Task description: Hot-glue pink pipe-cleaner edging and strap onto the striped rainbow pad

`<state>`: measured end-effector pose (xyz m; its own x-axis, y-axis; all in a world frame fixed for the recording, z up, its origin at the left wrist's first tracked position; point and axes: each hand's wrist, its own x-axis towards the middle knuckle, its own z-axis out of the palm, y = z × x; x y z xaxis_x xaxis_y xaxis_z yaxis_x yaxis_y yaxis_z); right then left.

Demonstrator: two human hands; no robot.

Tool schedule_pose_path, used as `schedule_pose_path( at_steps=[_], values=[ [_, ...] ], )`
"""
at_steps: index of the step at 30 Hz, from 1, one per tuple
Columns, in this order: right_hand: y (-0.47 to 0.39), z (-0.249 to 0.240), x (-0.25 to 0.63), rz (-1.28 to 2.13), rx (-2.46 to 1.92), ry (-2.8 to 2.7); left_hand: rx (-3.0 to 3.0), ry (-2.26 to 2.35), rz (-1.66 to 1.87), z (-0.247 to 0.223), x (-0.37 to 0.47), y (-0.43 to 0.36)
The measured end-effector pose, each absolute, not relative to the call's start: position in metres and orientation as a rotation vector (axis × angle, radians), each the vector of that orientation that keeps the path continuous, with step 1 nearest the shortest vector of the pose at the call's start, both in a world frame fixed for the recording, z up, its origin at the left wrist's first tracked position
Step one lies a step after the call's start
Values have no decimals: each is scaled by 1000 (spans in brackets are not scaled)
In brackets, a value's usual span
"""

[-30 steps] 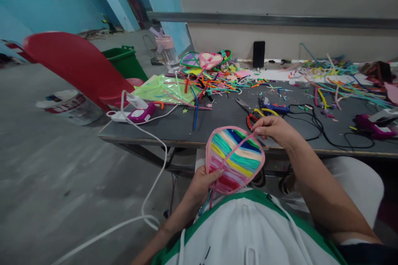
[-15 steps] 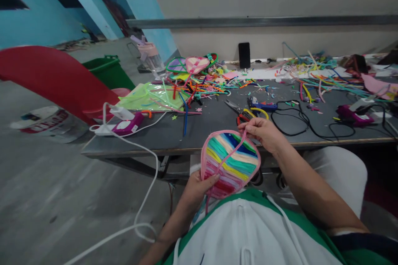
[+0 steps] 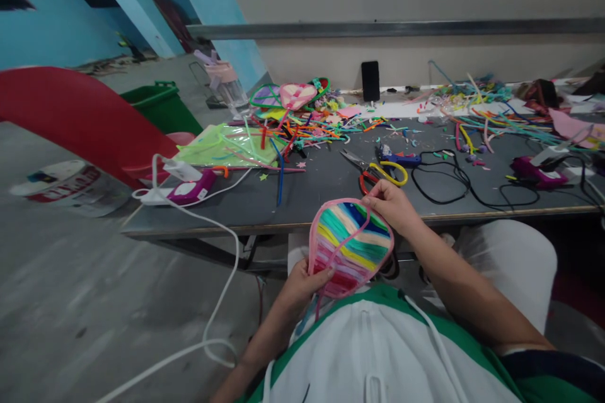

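A rounded craft panel (image 3: 347, 245) with slanting rows of coloured pipe cleaners and a pink border is held over my lap. My left hand (image 3: 307, 282) grips its lower left edge, thumb pressed on the front. A pink pipe cleaner (image 3: 350, 236) runs diagonally across the panel's face, from under my left thumb up to the top edge. My right hand (image 3: 388, 204) pinches that strand's upper end at the panel's top right rim. Just beyond lie scissors (image 3: 373, 173) with red and yellow handles, and a blue glue gun (image 3: 399, 157).
Loose pipe cleaners (image 3: 321, 129) cover the back of the grey table (image 3: 236, 214). A phone (image 3: 370, 80) leans against the wall. Left are a purple power adapter (image 3: 191, 187), a green plastic packet (image 3: 222, 148) and a bottle (image 3: 229, 85). A white cable (image 3: 231, 277) hangs down.
My right hand has come slightly down and left, bringing the pink pipe cleaner's upper end against the panel's rim. The left hand keeps its grip.
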<state>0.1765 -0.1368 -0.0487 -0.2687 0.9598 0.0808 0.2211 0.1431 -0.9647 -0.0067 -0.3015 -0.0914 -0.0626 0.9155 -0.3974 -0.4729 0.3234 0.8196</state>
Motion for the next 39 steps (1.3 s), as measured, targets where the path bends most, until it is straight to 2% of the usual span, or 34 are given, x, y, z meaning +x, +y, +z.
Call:
schedule_pose_path(
  at_steps=[5,10,18,31,35,39],
  values=[
    [-138,-59,172,1080,-1206,-1606,573,1093,1165,-107,-10,-306],
    [-145,-68,169,1136,-1182,-1587,537,1115,1219,-122,-11,-312],
    [-152,-66,168,1284,-1058,-1594,477,1111,1349,-118,-4,-315],
    [-147,-67,166,1168,-1051,-1704,479,1093,1374,-117,-2,-315],
    [-145,-54,167,1325,-982,-1646,477,1122,1396,-114,-10,-309],
    [-155,-48,170,1570,-921,-1351,484,1116,1488,-101,-14,-297]
  ],
)
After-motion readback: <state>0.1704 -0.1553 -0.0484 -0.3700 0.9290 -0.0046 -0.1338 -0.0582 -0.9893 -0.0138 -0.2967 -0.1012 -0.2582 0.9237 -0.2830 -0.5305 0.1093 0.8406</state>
